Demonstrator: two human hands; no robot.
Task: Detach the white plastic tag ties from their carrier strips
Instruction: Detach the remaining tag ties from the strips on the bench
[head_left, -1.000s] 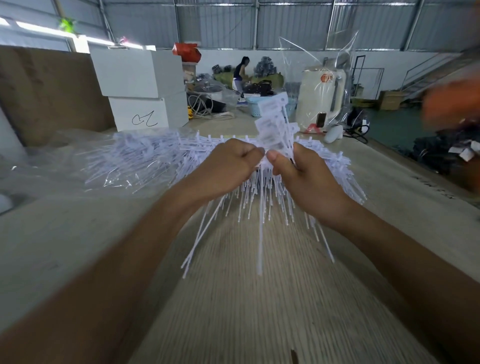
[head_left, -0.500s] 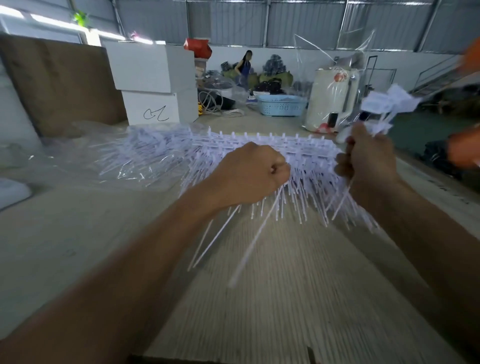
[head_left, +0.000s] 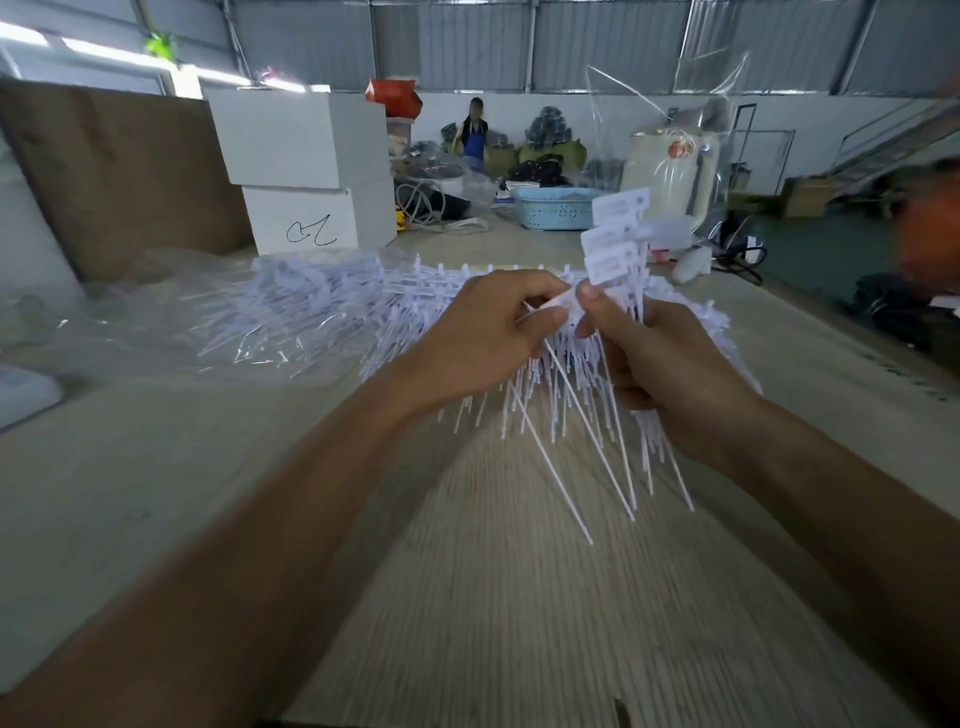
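A wide heap of white plastic tag ties on their carrier strips (head_left: 415, 296) lies across the wooden table (head_left: 467, 597) in front of me. My right hand (head_left: 660, 364) grips a bundle of loose tag ties (head_left: 618, 239), their flat label ends sticking up above my thumb and their thin tails hanging below. My left hand (head_left: 488, 338) pinches the head of a single tag tie (head_left: 566, 431) between thumb and fingers, right against my right thumb. That tie's long tail slants down toward the table.
Crumpled clear plastic wrap (head_left: 130, 312) lies left of the heap. Two stacked white boxes (head_left: 306, 171) and a brown board (head_left: 114, 171) stand behind. A blue basket (head_left: 556, 208) and a wrapped appliance (head_left: 670, 171) sit farther back. A person (head_left: 474, 135) stands in the distance.
My right hand, swung out to the right with the bundle half a second ago, has come back to the middle. My left hand now meets it, holding a single tie.
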